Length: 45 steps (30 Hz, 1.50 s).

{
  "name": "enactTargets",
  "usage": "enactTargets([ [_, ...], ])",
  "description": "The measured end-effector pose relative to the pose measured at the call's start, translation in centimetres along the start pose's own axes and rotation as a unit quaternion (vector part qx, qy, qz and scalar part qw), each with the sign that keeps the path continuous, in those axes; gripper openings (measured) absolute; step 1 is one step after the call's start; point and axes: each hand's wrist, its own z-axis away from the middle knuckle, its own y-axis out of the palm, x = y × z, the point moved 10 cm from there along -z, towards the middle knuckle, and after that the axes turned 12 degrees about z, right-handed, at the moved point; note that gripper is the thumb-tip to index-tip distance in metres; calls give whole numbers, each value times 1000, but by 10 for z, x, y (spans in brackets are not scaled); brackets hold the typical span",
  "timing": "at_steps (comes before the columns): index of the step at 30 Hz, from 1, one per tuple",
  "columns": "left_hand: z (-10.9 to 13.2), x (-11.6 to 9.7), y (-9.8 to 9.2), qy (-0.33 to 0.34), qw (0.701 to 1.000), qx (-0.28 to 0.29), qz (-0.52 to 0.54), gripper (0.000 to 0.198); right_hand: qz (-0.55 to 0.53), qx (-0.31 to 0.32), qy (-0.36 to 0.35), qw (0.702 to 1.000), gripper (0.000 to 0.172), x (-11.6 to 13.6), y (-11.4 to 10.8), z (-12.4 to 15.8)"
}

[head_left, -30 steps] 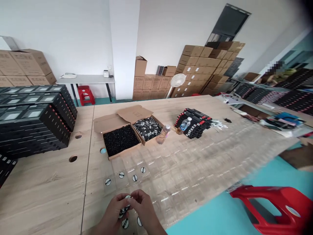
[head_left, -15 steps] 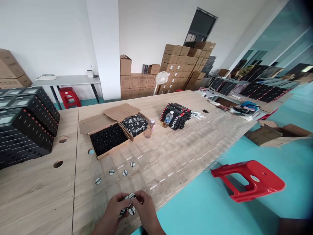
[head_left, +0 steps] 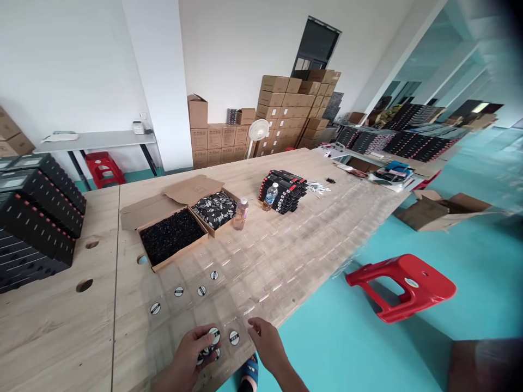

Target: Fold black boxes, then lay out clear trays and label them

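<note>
My left hand (head_left: 194, 351) is closed on a small bunch of round black-and-white discs (head_left: 213, 336), low in the view over the table. Just right of it, one such disc (head_left: 234, 337) lies flat on a clear plastic case (head_left: 223, 305). Beside that disc is my right hand (head_left: 265, 340), its fingers loosely bent and apart, with nothing visible in them. Farther up, more discs (head_left: 178, 292) lie singly on the rows of clear plastic cases that cover the table's right side.
Two open cartons, one with small black parts (head_left: 174, 237) and one with black-and-white pieces (head_left: 214, 208), stand beyond the cases. Two bottles (head_left: 241, 213) and stacked black boxes (head_left: 281, 190) are farther right. A red stool (head_left: 425, 283) stands on the floor.
My hands have come apart; the right one has moved away to the right. A disc now shows on the case between them. The view has turned slightly right.
</note>
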Motion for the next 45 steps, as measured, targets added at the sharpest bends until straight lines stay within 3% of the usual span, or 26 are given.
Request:
enactTargets([
  [6, -5, 9, 21, 5, 998, 0, -64, 46, -74, 89, -23, 993, 28, 28, 32, 16],
  [10, -5, 16, 37, -10, 997, 30, -69, 40, -123, 80, -17, 989, 24, 31, 38, 21],
  [19, -7, 31, 35, -57, 998, 24, 5, 29, -80, -1, 42, 996, 30, -29, -18, -8],
  [24, -11, 28, 33, -47, 999, 6, -28, 42, -43, -23, 32, 998, 19, -31, -36, -15],
  [27, -13, 26, 33, -33, 998, -8, -46, 51, -62, 22, 12, 998, 24, -12, -19, -9],
  [30, -15, 25, 39, -16, 997, -6, -74, 48, -89, 77, -8, 993, 24, 10, 8, 4],
  [33, -17, 29, 51, -18, 996, 26, -86, 39, -104, 63, -36, 992, 16, 22, 17, 10],
  [38, -19, 38, 67, -47, 995, 65, -51, 31, -81, -24, -13, 996, 21, -6, -17, -6],
  [42, -25, 49, 73, -69, 996, 52, -32, 34, -50, -65, 28, 996, 24, -43, -62, -30],
  [45, -29, 54, 79, -59, 997, 39, -31, 38, -24, -75, 44, 996, 16, -62, -88, -44],
])
